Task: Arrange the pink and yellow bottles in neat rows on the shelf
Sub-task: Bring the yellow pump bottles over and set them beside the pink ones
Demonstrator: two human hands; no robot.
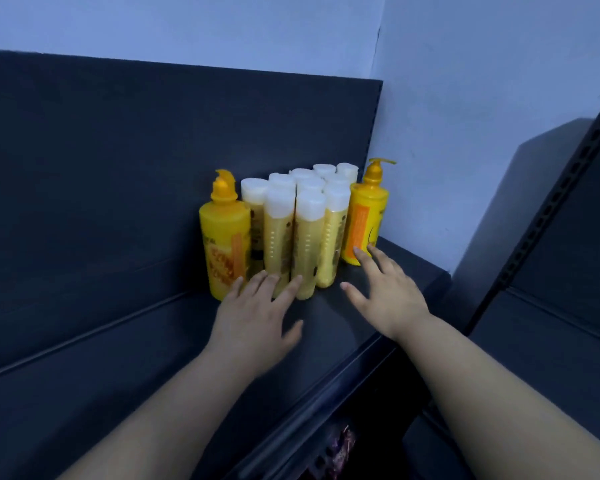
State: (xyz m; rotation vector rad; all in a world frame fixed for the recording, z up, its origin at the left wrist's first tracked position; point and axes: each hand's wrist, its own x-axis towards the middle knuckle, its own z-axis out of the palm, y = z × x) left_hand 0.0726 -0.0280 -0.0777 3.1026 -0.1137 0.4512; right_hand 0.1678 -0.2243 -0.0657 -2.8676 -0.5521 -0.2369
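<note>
Several pale yellow bottles with white caps [305,233] stand upright in tight rows at the right end of the dark shelf [94,358]. A yellow pump bottle [224,237] stands at their left. Another yellow pump bottle [366,220] stands at their right. My left hand [257,317] is open, its fingertips touching the bases of the front bottles. My right hand [385,292] is open too, with its fingertips at the base of the right pump bottle. No pink bottle is in view.
The shelf's dark back panel [153,150] rises behind the bottles, and a pale wall [465,98] stands to the right. The shelf's front edge [326,400] runs diagonally below my arms. A second dark shelf unit [551,271] stands at the far right.
</note>
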